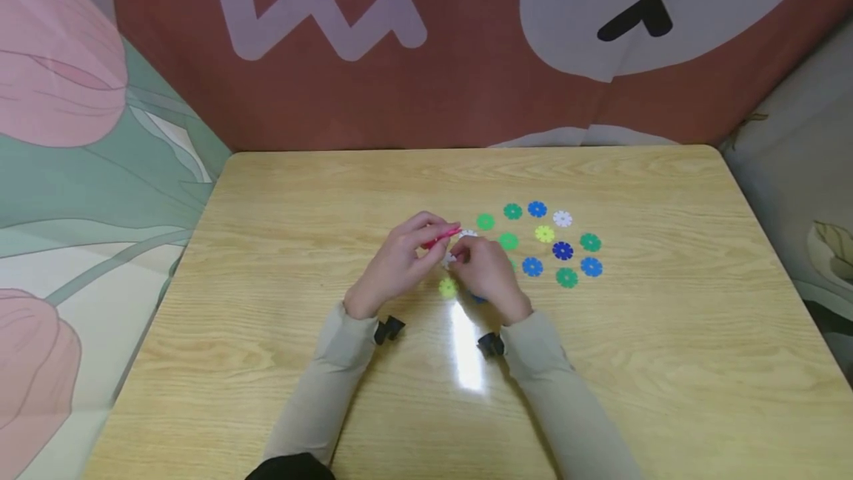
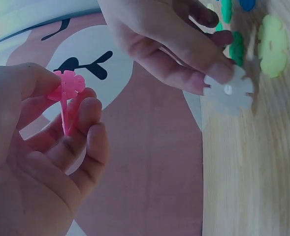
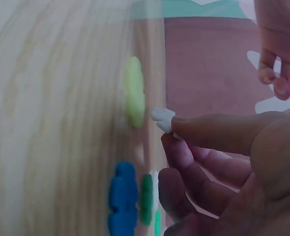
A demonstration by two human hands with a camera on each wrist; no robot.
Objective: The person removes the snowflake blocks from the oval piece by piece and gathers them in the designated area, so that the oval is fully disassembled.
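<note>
My left hand (image 1: 400, 261) pinches pink notched snowflake discs (image 2: 73, 83) between thumb and fingers; two of them appear slotted together at an angle. Opposite it, my right hand (image 1: 489, 272) holds a white snowflake disc (image 2: 231, 101) by its edge, between thumb and fingertip. Both hands are raised over the table, close together, and the white disc is apart from the pink ones. A yellow-green disc (image 1: 448, 287) lies below the hands. Partly covered by my right hand is a blue disc (image 1: 478, 298).
Several loose discs lie flat to the right of the hands, among them a green disc (image 1: 567, 278), a dark blue disc (image 1: 563, 250), a yellow disc (image 1: 544, 233) and a white disc (image 1: 563, 218). The wooden table (image 1: 233, 280) meets a printed cloth (image 1: 433, 110) at its back edge.
</note>
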